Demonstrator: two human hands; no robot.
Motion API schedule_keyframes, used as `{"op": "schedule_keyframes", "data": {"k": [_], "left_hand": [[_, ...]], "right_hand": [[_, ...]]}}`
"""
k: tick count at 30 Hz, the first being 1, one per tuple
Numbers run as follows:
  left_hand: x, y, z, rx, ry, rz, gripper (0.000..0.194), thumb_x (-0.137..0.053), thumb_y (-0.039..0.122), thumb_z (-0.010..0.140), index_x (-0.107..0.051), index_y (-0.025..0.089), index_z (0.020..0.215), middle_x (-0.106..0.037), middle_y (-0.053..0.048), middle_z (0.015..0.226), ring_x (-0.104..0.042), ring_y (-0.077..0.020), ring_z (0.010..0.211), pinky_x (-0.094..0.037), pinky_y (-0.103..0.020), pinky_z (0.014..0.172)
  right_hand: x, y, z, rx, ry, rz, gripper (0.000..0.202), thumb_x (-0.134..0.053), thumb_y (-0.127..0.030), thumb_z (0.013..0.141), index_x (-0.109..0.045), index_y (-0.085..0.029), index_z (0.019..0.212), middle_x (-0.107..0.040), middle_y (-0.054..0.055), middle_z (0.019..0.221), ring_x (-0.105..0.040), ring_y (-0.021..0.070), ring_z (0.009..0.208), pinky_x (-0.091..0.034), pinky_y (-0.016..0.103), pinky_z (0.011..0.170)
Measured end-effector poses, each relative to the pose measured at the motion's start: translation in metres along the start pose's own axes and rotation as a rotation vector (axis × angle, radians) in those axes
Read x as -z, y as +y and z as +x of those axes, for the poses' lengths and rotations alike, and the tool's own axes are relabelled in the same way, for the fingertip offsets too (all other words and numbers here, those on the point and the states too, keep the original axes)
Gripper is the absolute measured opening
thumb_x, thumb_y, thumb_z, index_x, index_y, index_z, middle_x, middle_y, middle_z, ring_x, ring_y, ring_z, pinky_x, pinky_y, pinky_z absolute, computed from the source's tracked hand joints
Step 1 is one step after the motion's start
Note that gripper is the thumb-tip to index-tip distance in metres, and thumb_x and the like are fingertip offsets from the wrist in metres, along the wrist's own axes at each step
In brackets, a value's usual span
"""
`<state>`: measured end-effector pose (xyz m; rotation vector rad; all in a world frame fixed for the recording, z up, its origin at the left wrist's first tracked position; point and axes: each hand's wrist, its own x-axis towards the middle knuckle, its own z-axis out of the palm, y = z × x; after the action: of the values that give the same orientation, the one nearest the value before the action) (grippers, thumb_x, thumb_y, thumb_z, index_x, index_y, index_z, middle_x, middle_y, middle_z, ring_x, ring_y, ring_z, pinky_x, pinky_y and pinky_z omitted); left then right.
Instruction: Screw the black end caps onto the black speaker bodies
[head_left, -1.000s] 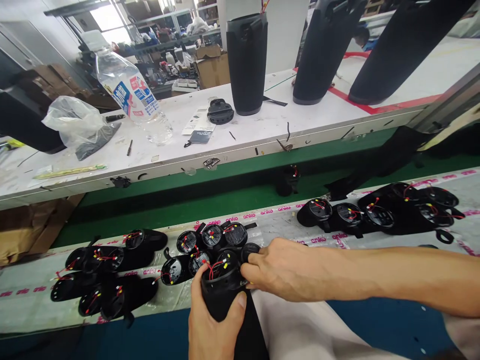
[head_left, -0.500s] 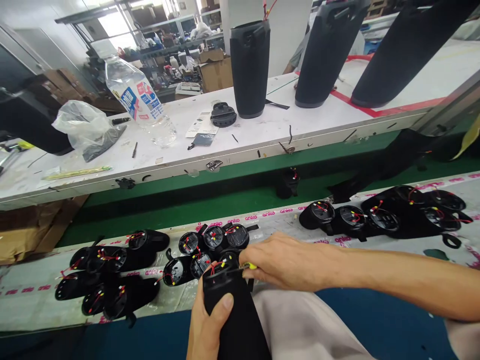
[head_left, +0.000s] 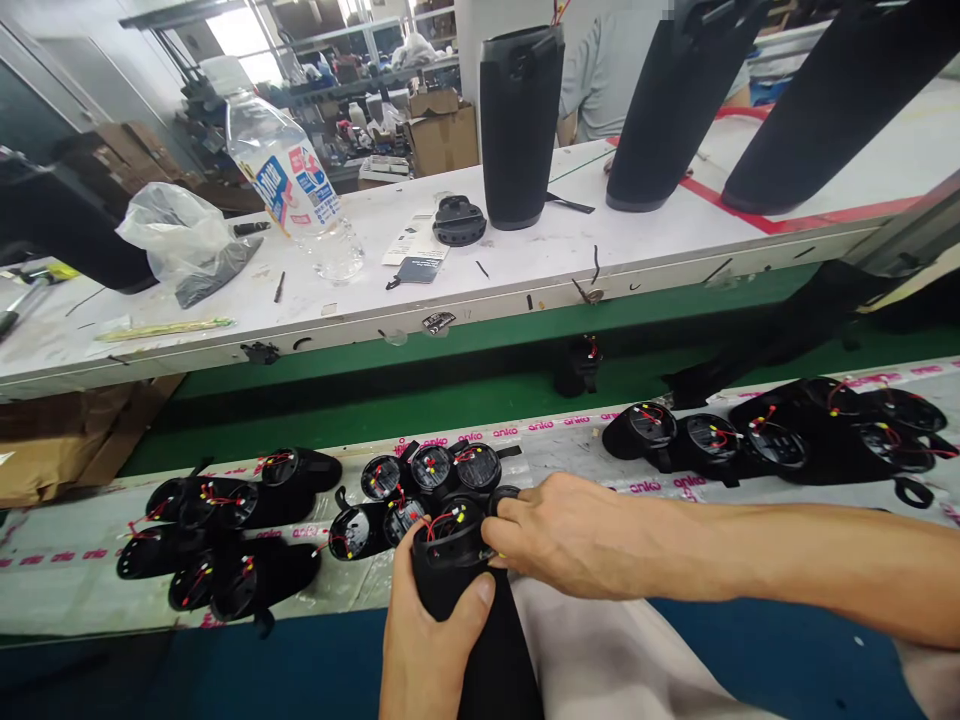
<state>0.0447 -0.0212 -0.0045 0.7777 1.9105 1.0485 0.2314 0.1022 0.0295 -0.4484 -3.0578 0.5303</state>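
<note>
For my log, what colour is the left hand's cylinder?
The cylinder is black, best seen in the head view.

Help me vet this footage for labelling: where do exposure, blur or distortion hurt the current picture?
Head view: the window is blown out white; head view: the held black cylinder loses surface detail in darkness; head view: the rightmost tabletop cylinder slants and looks stretched, probably wide-angle distortion; head view: the cluttered shelving looks soft.

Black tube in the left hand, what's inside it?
Red wires and a yellow plug show inside the tube. Its near wall hides the deeper part; the right hand covers one edge.
</note>
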Motion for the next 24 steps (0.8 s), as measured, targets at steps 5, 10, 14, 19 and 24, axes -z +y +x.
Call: {"op": "schedule_keyframes", "data": {"k": [5, 10, 14, 19, 24], "left_hand": [[0.001, 0.007, -0.003, 0.012, 0.04, 0.095, 0.082, -0.08, 0.057, 0.072, -0.06, 0.021, 0.143, -0.076, -0.019, 0.136, -0.068, -0.0484, 0.133, -0.047, -0.061, 0.111], [-0.003, 0.008, -0.006, 0.005, 0.063, 0.13, 0.081, -0.08, 0.058, 0.072, -0.06, 0.023, 0.142, -0.079, -0.018, 0.128, -0.071, -0.0503, 0.127, -0.05, -0.063, 0.108], [-0.003, 0.002, -0.003, -0.003, 0.041, 0.127, 0.08, -0.08, 0.058, 0.073, -0.061, 0.022, 0.142, -0.078, -0.018, 0.13, -0.07, -0.0493, 0.128, -0.048, -0.064, 0.112], [0.004, -0.01, 0.005, 0.032, -0.084, -0.128, 0.092, -0.086, 0.064, 0.07, -0.057, 0.023, 0.148, -0.076, -0.016, 0.141, -0.069, -0.0439, 0.133, -0.047, -0.056, 0.117], [0.003, -0.012, 0.006, 0.145, -0.246, -0.491, 0.092, -0.088, 0.063, 0.071, -0.057, 0.027, 0.149, -0.078, -0.012, 0.142, -0.073, -0.0406, 0.131, -0.055, -0.049, 0.112]], "right_hand": [[-0.004, 0.0, -0.004, 0.025, 0.024, -0.07, 0.015, -0.048, -0.008, 0.108, -0.059, -0.019, 0.104, -0.063, 0.0, 0.081, -0.045, 0.0174, 0.057, -0.02, 0.037, 0.053], [-0.009, 0.002, -0.002, 0.014, -0.009, -0.07, 0.012, -0.051, -0.018, 0.113, -0.059, -0.019, 0.104, -0.066, 0.002, 0.081, -0.052, 0.0173, 0.059, -0.019, 0.037, 0.053], [-0.011, 0.008, 0.002, 0.027, -0.03, -0.044, 0.017, -0.05, -0.025, 0.116, -0.061, -0.018, 0.106, -0.069, 0.003, 0.083, -0.051, 0.0161, 0.057, -0.018, 0.036, 0.052], [-0.012, 0.015, 0.004, 0.024, -0.016, 0.04, 0.024, -0.051, -0.037, 0.119, -0.062, -0.019, 0.106, -0.069, 0.001, 0.082, -0.051, 0.0158, 0.057, -0.019, 0.035, 0.051], [-0.013, 0.018, 0.003, -0.006, -0.046, 0.07, 0.022, -0.054, -0.036, 0.119, -0.063, -0.018, 0.109, -0.074, 0.003, 0.092, -0.062, 0.0175, 0.069, -0.024, 0.034, 0.057]]}}
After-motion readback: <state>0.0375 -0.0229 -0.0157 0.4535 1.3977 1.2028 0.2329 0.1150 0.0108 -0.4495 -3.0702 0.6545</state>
